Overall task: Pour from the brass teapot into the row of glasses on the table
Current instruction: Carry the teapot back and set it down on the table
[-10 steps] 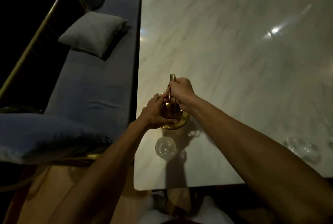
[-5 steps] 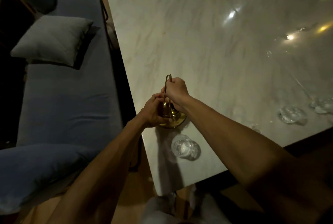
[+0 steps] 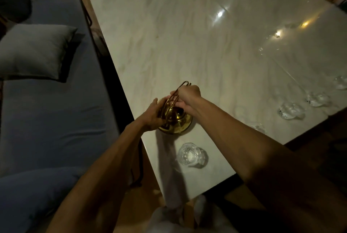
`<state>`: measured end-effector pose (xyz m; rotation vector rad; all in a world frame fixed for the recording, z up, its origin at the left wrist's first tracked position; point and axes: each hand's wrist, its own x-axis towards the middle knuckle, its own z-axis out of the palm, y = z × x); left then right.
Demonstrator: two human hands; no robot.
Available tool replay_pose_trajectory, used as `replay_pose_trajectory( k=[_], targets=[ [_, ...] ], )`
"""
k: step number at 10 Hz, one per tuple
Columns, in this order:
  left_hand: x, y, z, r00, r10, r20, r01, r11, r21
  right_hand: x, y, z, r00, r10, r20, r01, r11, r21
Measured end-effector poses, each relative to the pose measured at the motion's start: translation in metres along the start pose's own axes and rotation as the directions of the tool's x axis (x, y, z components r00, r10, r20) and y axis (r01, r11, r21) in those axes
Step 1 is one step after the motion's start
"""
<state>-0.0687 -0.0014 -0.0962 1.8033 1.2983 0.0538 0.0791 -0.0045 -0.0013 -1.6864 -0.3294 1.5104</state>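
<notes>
A brass teapot point(image 3: 176, 122) stands on the marble table point(image 3: 187, 45) near its left edge. My right hand point(image 3: 187, 97) is closed around the teapot's upright wire handle point(image 3: 183, 85). My left hand point(image 3: 153, 114) cups the left side of the pot's body. A clear glass point(image 3: 190, 155) stands just in front of the teapot. Further glasses run along the near edge to the right: one point(image 3: 290, 110), another point(image 3: 318, 99) and one at the frame's edge point(image 3: 340, 82). A faint glass point(image 3: 260, 127) shows beside my right forearm.
A blue sofa point(image 3: 56, 110) lies left of the table, with a grey cushion point(image 3: 35, 50) and a blue cushion point(image 3: 33, 191) on it. A narrow gap with wooden floor point(image 3: 144, 186) separates sofa and table. Bright light reflections dot the far tabletop.
The view has swung to the right, so more glasses show along the near edge. Both hands stay on the teapot, which remains on the table.
</notes>
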Motion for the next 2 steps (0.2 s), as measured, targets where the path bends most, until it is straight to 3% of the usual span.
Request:
replay_pose_trajectory(
  k=[2],
  targets=[
    [0.0081, 0.0044, -0.0098, 1.000, -0.010, -0.007, 0.011, 0.997, 0.082, -0.0057, -0.0014, -0.0103, 0.998, 0.062, 0.018, -0.062, 0.998, 0.015]
  ],
)
